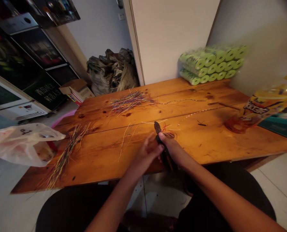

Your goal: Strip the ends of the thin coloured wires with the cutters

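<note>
- Far left: a translucent white plastic bag (pixel 22 145) lies over the table's left end. Something reddish shows inside it; contents too blurred to identify.
- Beyond the bag: the rim of a pink tub (pixel 61 120) shows below the edge of the wooden table (pixel 194 141). Farther back stand a cardboard box (pixel 77 90) and a crumpled grey sack (pixel 112 72).
- Left of my hands: a long bundle of multicoloured wires (pixel 67 154) lies fanned on the table. A second bundle (pixel 130 101) lies on the far plank, with a thin speckled cord (pixel 179 101) running right from it.
- Centre: my left hand (pixel 145 153) is half curled, fingertips against the black-handled pliers (pixel 166 153). I cannot confirm that it grips them.
- My right hand (pixel 173 151) is closed around the pliers, whose nose points up and away from me. Whether the nose holds anything, I cannot tell.
- Just past the nose: a small tuft of red and orange wires (pixel 167 131) lies on the table, close to my right hand.
- Far end: packs of green-wrapped rolls (pixel 211 64) are stacked against the wall.
- Far right: a blurred plastic bottle with a yellow label (pixel 266 106) sits above a teal case (pixel 279 127).
</note>
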`<state>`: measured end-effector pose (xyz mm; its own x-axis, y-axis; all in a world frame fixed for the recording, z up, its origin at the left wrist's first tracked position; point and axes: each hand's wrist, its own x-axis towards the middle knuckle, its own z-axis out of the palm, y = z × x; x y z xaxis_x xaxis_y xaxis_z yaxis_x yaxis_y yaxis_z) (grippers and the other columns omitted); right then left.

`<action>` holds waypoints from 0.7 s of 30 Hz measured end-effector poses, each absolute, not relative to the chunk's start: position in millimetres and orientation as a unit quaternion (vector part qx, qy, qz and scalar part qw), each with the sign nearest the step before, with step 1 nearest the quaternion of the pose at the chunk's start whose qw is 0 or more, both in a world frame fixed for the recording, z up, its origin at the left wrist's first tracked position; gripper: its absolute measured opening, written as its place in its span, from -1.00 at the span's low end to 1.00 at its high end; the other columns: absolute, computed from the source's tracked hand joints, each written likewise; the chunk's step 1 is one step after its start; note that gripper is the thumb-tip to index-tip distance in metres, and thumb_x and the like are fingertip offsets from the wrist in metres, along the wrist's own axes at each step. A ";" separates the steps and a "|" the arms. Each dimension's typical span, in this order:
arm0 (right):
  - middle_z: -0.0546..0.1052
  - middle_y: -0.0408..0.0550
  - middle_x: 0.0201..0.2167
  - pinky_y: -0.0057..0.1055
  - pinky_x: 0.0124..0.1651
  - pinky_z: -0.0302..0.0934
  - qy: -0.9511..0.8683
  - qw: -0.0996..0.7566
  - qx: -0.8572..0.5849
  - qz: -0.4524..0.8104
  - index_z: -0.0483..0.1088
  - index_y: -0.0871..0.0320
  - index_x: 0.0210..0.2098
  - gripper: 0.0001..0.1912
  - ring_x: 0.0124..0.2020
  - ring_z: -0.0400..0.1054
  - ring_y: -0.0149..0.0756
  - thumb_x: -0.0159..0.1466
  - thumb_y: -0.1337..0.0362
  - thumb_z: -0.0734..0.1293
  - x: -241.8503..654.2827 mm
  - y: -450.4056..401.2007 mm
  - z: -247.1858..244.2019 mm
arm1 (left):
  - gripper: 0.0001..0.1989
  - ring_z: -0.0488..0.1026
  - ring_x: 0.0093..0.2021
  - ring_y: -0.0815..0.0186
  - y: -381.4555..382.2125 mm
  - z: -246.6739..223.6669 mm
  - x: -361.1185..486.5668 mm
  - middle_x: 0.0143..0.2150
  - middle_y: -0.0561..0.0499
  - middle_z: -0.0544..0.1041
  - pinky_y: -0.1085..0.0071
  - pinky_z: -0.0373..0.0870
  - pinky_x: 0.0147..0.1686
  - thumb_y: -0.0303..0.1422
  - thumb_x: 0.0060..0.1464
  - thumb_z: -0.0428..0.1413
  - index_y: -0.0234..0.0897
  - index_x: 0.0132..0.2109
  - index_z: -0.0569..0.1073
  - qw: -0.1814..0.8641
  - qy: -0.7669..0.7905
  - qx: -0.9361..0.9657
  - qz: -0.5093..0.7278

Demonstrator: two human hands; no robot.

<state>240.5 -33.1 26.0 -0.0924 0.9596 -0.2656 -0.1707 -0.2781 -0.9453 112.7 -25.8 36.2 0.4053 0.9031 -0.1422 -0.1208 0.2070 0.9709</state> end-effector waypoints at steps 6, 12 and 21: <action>0.38 -0.15 -0.70 -0.49 -0.61 0.18 -0.382 0.431 -0.504 0.644 0.30 0.17 -0.53 -0.50 -0.70 0.28 -0.42 0.25 -0.12 0.13 238.5 -38.1 33.6 | -0.69 0.46 -0.23 0.38 14.2 46.3 105.6 -0.27 0.01 0.52 0.40 0.34 -0.11 -0.29 -0.12 0.23 -0.28 -0.18 0.46 0.573 0.423 0.457 0.533; 0.39 -0.13 -0.67 -0.49 -0.60 0.20 -0.370 0.406 -0.487 0.679 0.31 0.18 -0.52 -0.48 -0.68 0.29 -0.42 0.25 -0.14 0.12 240.3 -37.3 29.7 | -0.85 0.44 -0.35 0.42 17.6 47.3 109.2 -0.38 0.03 0.50 0.43 0.36 -0.19 -0.35 -0.17 0.23 -0.35 -0.42 0.48 0.555 0.419 0.444 0.566; 0.38 -0.13 -0.65 -0.50 -0.57 0.23 -0.300 0.394 -0.458 0.738 0.30 0.18 -0.52 -0.46 -0.68 0.27 -0.44 0.29 -0.12 0.07 241.2 -36.8 38.7 | -0.84 0.43 -0.36 0.44 20.1 51.2 101.0 -0.41 0.05 0.48 0.45 0.35 -0.21 -0.33 -0.17 0.24 -0.35 -0.43 0.48 0.546 0.424 0.438 0.575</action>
